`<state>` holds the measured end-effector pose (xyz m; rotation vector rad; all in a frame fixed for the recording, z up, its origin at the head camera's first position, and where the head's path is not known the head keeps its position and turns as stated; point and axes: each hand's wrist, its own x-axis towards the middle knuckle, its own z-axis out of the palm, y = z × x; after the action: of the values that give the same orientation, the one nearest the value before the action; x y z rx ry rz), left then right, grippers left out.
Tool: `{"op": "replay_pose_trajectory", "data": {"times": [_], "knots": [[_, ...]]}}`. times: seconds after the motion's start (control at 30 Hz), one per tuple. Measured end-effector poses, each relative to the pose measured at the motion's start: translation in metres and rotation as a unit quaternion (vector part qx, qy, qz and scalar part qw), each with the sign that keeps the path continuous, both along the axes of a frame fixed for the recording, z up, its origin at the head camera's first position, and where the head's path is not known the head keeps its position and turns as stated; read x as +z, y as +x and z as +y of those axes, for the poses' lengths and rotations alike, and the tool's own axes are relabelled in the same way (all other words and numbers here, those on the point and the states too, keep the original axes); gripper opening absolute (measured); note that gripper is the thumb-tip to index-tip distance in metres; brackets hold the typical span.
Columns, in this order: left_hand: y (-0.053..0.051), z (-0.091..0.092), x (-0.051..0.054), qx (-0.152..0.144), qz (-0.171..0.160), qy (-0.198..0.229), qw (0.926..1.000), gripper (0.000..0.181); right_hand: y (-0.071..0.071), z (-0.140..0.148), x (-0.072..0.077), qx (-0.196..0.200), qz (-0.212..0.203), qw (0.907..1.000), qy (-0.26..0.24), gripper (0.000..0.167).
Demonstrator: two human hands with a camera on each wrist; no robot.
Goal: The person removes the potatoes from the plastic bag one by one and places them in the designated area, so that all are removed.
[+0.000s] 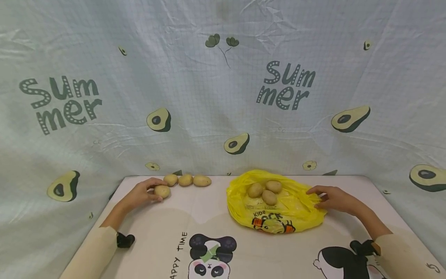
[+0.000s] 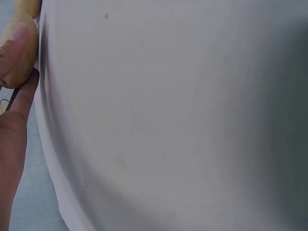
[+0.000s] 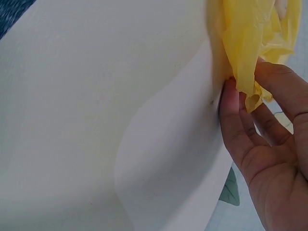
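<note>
At the left of the table, my left hand (image 1: 144,193) holds a potato (image 1: 162,191) between thumb and fingers. Just behind it, three more potatoes (image 1: 186,179) lie in a row along the back edge. A yellow plastic bag (image 1: 240,215) lies to the right of centre with three potatoes (image 1: 270,197) on it. My right hand (image 1: 336,199) grips the bag's right edge. In the right wrist view the fingers of that hand (image 3: 269,125) pinch the crumpled bag (image 3: 245,43). The left wrist view shows the left hand (image 2: 14,120) at a potato (image 2: 24,57).
The pale table cover (image 1: 146,240) bears a printed panda and other cartoon figures near the front. A light green curtain (image 1: 195,97) with avocado prints hangs right behind the table's back edge.
</note>
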<state>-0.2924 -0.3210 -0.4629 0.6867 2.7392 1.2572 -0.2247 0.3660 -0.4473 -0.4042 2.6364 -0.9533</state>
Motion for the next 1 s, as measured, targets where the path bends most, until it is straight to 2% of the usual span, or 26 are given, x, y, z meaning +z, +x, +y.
{"op": "replay_pose_trajectory", "data": {"times": [0.2,0.53,0.87,1.0], "knots": [[-0.0036,-0.0011,0.0030,0.015,0.001,-0.004,0.9999,0.051,-0.0004,0.0003,0.0019,0.002,0.005,1.0000,0.003,0.045],[-0.0078,-0.0031,0.0013,0.026,-0.032,0.000,0.9992,0.051,-0.0006,0.0001,0.0025,-0.003,0.003,1.0000,0.007,0.046],[-0.0024,0.0021,0.0036,0.013,-0.017,0.009,0.9997,0.050,-0.0007,0.0010,0.0003,-0.007,-0.010,0.9999,0.001,0.049],[-0.0022,0.0055,0.0032,0.018,-0.010,0.001,0.9998,0.050,-0.0005,0.0014,-0.0011,-0.008,-0.011,0.9999,0.000,0.049]]}}
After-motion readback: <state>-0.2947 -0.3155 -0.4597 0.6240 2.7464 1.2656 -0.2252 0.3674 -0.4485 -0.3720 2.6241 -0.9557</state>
